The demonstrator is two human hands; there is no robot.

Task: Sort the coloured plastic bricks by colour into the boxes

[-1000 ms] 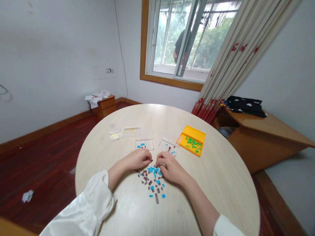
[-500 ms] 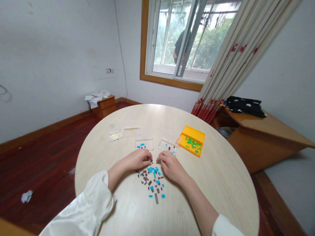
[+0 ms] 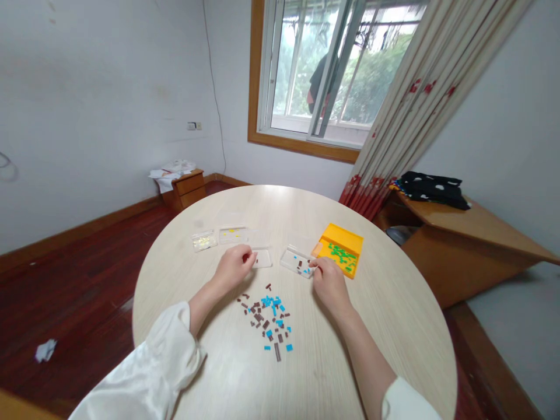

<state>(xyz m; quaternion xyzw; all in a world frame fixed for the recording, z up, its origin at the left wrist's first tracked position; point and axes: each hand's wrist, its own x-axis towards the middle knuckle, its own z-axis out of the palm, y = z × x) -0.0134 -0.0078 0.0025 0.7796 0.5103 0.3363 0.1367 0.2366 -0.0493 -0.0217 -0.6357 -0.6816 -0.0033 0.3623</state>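
Observation:
A loose pile of small blue and brown flat pieces [image 3: 268, 318] lies on the round table [image 3: 394, 315] in front of me. My left hand [image 3: 233, 267] rests with its fingers pinched together over the left part of a clear tray [image 3: 262, 257]. My right hand [image 3: 329, 281] has its fingertips pinched at the right edge of a second clear tray [image 3: 296, 262], which holds brown and blue pieces. Whether either hand holds a piece is hidden by the fingers.
An orange box [image 3: 343, 240] with green pieces sits right of the trays. Two more clear trays with yellow pieces [image 3: 204, 240] [image 3: 233, 234] lie at the left. A wooden desk [image 3: 472, 233] stands to the right, and a person is visible outside the window [image 3: 317, 81].
Both hands have left the pile and moved away from me, the left to the left clear tray and the right to the right clear tray.

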